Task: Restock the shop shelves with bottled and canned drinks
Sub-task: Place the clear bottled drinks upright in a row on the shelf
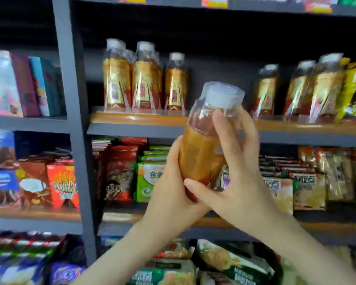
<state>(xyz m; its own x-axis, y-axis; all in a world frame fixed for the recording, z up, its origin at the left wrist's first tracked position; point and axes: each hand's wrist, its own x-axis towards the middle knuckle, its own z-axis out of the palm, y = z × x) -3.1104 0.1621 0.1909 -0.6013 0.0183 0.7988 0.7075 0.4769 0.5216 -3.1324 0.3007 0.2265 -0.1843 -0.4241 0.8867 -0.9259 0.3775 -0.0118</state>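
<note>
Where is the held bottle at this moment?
Head view, centre: the bottle is tilted between the left hand and the right hand, in front of the drinks shelf.

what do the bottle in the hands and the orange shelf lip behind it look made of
The bottle looks like clear glossy plastic: its shoulder is see-through with bright glints. Its cap seems white plastic. The shelf lip looks like varnished wood, orange-brown and shiny, though it could be laminate.
</note>
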